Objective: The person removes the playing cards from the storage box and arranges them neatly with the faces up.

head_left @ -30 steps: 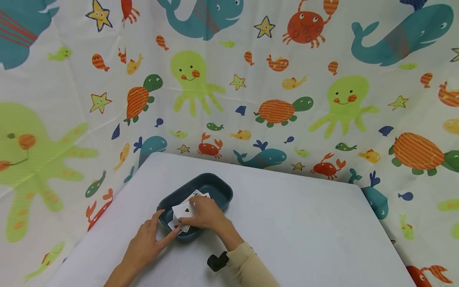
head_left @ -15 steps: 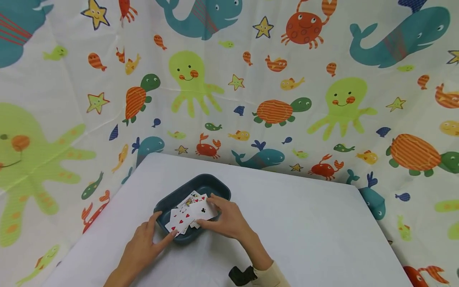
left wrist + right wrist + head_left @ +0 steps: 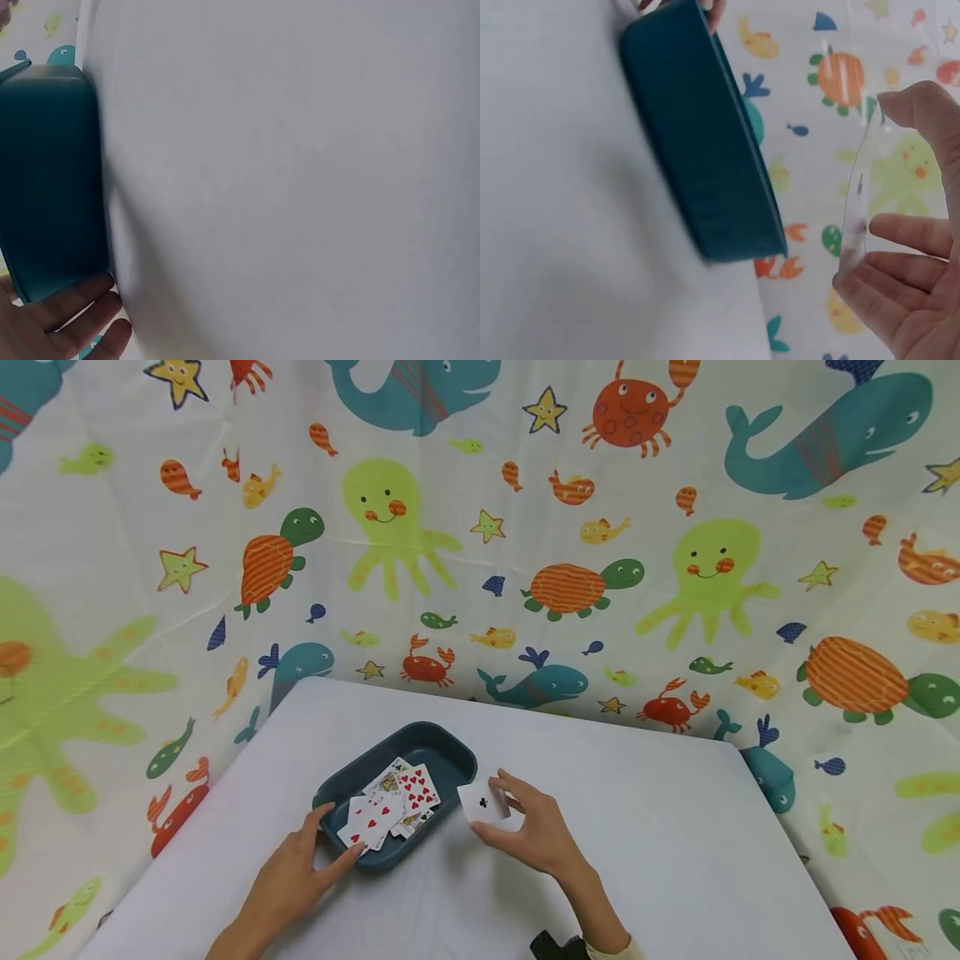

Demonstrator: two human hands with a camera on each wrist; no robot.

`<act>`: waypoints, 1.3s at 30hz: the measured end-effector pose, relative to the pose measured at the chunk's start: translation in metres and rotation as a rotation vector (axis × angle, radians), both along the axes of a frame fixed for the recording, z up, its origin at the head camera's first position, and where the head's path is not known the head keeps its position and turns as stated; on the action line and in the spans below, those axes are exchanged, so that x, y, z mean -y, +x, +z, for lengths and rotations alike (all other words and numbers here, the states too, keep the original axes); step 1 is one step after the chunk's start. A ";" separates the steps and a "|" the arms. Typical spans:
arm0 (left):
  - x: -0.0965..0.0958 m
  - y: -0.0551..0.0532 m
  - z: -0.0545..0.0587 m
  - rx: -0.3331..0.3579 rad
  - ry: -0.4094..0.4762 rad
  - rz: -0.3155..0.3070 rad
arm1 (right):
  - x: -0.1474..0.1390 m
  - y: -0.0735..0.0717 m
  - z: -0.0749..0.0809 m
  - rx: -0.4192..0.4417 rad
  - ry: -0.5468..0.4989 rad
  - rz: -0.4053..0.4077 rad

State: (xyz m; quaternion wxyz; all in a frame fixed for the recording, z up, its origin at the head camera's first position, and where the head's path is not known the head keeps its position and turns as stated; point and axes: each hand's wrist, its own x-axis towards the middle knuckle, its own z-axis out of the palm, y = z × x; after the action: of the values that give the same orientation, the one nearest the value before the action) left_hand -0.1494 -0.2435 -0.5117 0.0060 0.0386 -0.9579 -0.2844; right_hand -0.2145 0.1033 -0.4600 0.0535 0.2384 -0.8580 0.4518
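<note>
A dark teal oblong tray [image 3: 378, 860] sits on the white table with several loose playing cards [image 3: 375, 814] lying overlapped inside, one showing red hearts. At the tray's near left end, my left hand [image 3: 288, 868] holds the corner, thumb over the near rim and fingers at the left end. The left wrist view shows its fingers [image 3: 82, 315] against the tray's end wall. Just right of the tray, my right hand [image 3: 528, 827] pinches a playing card [image 3: 480, 802] with one black club in its middle. In the right wrist view this card [image 3: 855, 202] is slightly bowed between thumb and fingers.
The white tabletop [image 3: 637, 843] stretches to the right of the tray. Behind it hangs a white cloth [image 3: 480, 610] printed with sea animals. A black strap-on device [image 3: 558, 946] is at my right wrist.
My right hand has lifted the club card out of the tray and carried it to the right, past the rim. The left hand has stayed on the tray.
</note>
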 end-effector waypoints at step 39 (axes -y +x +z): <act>-0.012 0.019 0.002 0.088 0.025 0.037 | -0.062 -0.042 -0.020 -0.102 0.774 0.284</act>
State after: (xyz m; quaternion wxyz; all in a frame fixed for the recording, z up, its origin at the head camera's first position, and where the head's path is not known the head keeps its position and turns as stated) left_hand -0.1299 -0.2317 -0.5102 -0.0312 0.0687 -0.9528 -0.2940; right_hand -0.2560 0.1653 -0.4802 -0.0605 0.3791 -0.9193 0.0865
